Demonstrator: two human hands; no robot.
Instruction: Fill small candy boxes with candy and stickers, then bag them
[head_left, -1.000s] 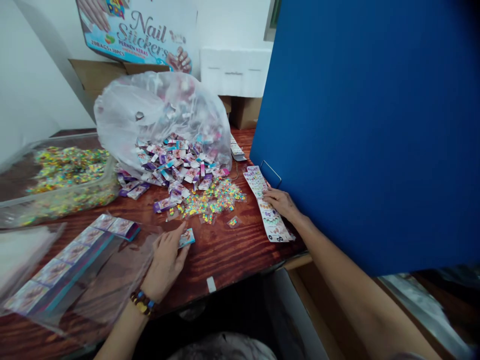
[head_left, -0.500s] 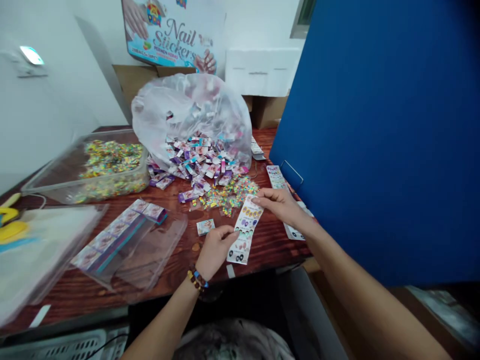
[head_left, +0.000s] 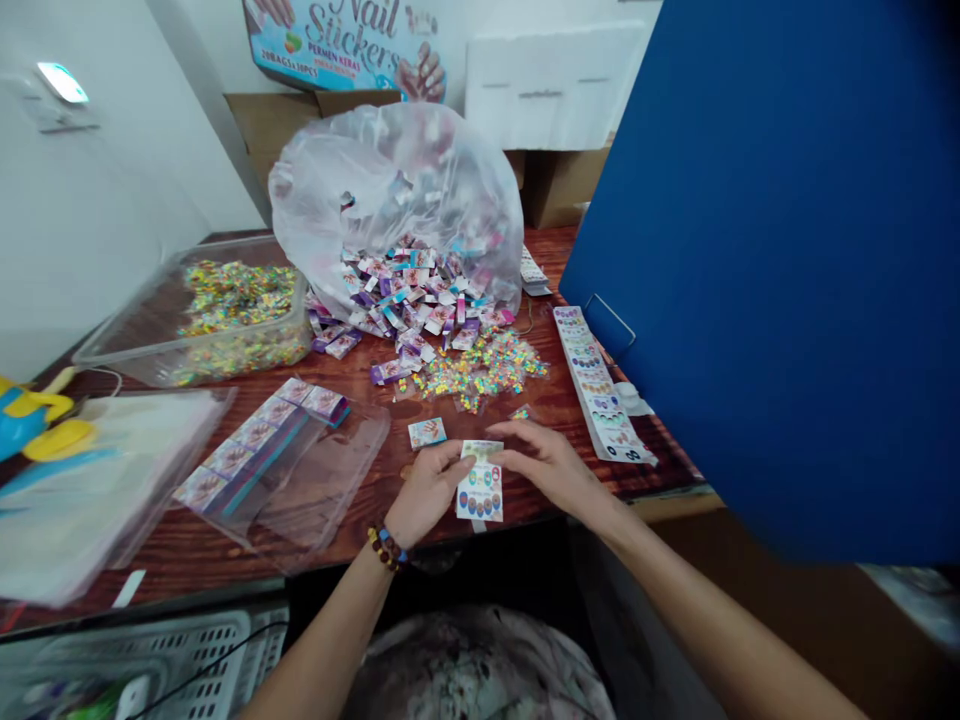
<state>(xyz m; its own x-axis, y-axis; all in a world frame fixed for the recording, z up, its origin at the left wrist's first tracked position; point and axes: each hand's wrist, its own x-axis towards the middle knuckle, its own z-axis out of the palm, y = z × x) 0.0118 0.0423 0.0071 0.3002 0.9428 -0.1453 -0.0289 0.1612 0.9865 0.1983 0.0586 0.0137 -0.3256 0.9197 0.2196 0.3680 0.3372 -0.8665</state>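
A folded sticker sheet [head_left: 480, 490] with coloured nail shapes lies on the wooden table's [head_left: 420, 520] front edge between both hands. My left hand [head_left: 427, 490] pinches its left side with closed fingers. My right hand [head_left: 547, 465] presses on its upper right part, fingers bent over the fold. A single small printed packet [head_left: 427, 433] lies just above my left hand. A stack of long sticker sheets [head_left: 600, 390] lies to the right, beside the blue board [head_left: 772, 250].
A clear bag [head_left: 397, 200] spills several small packets [head_left: 412, 300] and loose coloured candies [head_left: 484, 370] at the table's middle. A clear tub [head_left: 157, 340] of candies stands at left. A clear sleeve with a row of packets [head_left: 262, 440] lies front left. Cardboard boxes stand behind.
The right hand carried a long sticker sheet from the right stack toward the front edge. The left hand let the small packet lie and took the sheet; the sheet now looks folded shorter.
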